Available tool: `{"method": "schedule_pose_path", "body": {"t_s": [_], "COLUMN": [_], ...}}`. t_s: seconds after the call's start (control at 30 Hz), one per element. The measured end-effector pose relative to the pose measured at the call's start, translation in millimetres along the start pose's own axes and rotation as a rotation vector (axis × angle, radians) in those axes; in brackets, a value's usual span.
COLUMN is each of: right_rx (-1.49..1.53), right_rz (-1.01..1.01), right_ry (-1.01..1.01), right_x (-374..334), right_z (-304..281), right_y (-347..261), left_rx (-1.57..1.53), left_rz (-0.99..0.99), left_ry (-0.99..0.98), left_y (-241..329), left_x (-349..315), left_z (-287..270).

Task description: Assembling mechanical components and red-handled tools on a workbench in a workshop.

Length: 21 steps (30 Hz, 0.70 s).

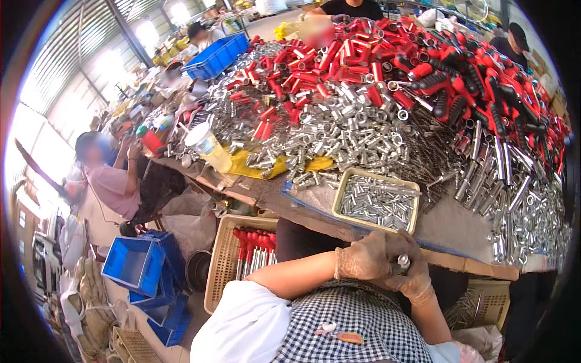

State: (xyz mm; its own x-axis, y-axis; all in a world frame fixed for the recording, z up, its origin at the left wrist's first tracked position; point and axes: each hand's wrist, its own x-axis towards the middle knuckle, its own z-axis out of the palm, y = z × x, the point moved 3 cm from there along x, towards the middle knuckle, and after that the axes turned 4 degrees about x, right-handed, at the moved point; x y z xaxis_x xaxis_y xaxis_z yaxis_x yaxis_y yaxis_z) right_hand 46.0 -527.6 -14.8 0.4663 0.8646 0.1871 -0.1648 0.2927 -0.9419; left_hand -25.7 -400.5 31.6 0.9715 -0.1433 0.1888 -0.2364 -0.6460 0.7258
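Both my hands wear dirty pale work gloves and meet just past the table's front edge, close to my checked apron. My left hand (366, 255) is closed, its darkened fingers curled over the top of a small shiny metal piece (403, 261). From below and the right, my right hand (416, 282) closes round the same piece. Only a round silver end of it shows; the gloves hide the remainder. Just beyond my hands, a cream tray (336, 204) full of short silver pins (378, 202) rests on the table edge.
Loose silver sockets (351, 130) and a high heap of red-and-black handles (460, 72) cover the table. A plastic cup (209, 148) stands at left. Below are a basket of red-handled tools (213, 272) and blue crates (130, 263). A co-worker in pink (112, 187) sits at left.
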Motion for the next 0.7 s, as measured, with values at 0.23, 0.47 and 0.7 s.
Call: {"method": "schedule_pose_path", "body": {"t_s": [0.23,0.47,0.7], "right_rx": [0.079,-0.133,-1.015], "right_rz": [-0.114,-0.116,0.059], "right_ry": [0.315,0.540,0.069], "right_x": [-4.3,10.4,14.1], "right_z": [-65.8,-146.8,-65.5], "right_y": [-68.1,11.1,-80.3], "left_rx": [0.718,1.047,0.042], "left_rz": [-0.489,-1.089,-0.134], "left_ry": [1.047,0.563,0.925], "left_y": [-96.6,-180.7,-86.2], "left_x": [-101.5,-213.0,-122.0], "left_z": [-85.8,-127.1,-101.3]}}
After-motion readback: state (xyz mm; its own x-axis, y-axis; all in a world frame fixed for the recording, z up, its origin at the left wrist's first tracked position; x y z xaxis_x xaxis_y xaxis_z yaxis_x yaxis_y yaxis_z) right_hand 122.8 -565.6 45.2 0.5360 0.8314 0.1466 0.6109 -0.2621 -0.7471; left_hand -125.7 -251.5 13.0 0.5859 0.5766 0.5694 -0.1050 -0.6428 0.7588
